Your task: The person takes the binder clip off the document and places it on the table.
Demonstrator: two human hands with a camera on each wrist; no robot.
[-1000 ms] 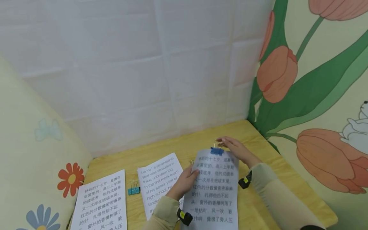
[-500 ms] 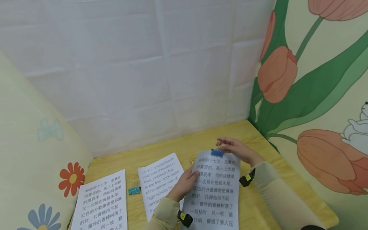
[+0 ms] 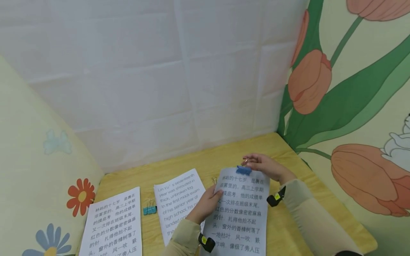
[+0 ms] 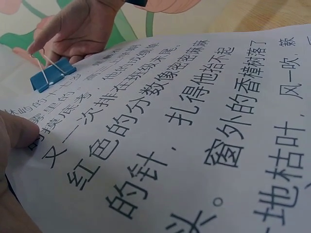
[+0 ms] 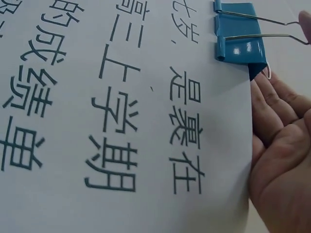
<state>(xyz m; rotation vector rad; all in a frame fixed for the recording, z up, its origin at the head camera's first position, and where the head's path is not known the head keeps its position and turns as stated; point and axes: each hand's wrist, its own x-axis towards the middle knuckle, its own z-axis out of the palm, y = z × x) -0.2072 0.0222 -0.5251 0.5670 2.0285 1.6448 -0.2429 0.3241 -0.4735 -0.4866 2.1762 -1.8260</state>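
Observation:
In the head view, a sheet of white paper (image 3: 240,220) with printed Chinese text stands raised and slightly curved between both hands. My left hand (image 3: 206,202) grips its left edge, thumb on the printed face. A blue binder clip (image 3: 244,170) sits on the top edge, jaws over the paper. My right hand (image 3: 267,166) pinches the clip's wire handles; in the right wrist view the thumb (image 5: 306,24) meets the tip of the front handle, and the other fingers lie behind the clip and sheet. Whether more sheets lie behind is hidden.
A page of English text (image 3: 179,202) lies left of the hands, partly under the left arm. Another Chinese page (image 3: 113,224) lies farther left, with a teal binder clip (image 3: 149,209) between them. A gold wire loop (image 3: 214,180) shows behind the left hand, on the yellow table (image 3: 179,161).
My right fingers have closed in around the clip's handles, which stood upright in plainer sight before. The clip has shifted slightly right and down. My left hand keeps its grip in nearly the same place.

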